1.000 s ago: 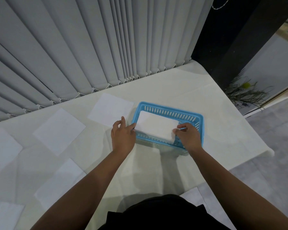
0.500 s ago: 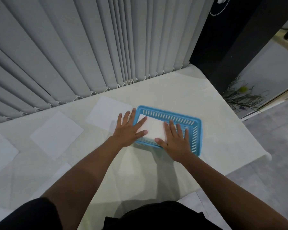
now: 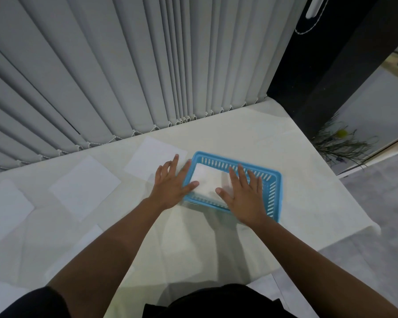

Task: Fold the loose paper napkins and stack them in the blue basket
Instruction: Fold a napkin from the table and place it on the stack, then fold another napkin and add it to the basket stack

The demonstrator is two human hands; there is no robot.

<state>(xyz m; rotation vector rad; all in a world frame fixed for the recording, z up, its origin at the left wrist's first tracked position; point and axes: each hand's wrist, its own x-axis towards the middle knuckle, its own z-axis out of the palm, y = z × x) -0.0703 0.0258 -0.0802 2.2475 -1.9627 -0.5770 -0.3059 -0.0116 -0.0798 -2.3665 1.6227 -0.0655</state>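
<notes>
Since half a second ago the left hand (image 3: 170, 187) has slid a little to the left, so that now only its thumb reaches over the basket's left rim to the folded napkin (image 3: 206, 181), while the other fingers lie flat on the tabletop (image 3: 251, 134). One second ago both hands were pinching the ends of this napkin; now they are flat and spread, holding nothing. The right hand (image 3: 245, 198) lies palm down inside the blue basket (image 3: 275, 191), covering the right part of the folded napkin and of the basket floor, so I cannot tell how far the napkin goes under it.

The folded napkin lies in the left half of the basket, near its left wall. The basket stands on the right part of the tabletop, a little turned.

Loose napkins lie open and flat on the tabletop: one (image 3: 153, 156) just behind the left hand and partly hidden by its fingers, one (image 3: 84, 187) further left, one (image 3: 6, 206) at the left edge of the view. More white sheets (image 3: 85, 239) show near the left forearm, and this arm hides part of them.

Grey vertical blinds (image 3: 124, 65) hang behind the tabletop. To the right there are a dark panel (image 3: 319, 76) and a thin green plant (image 3: 340, 143) on the floor.
</notes>
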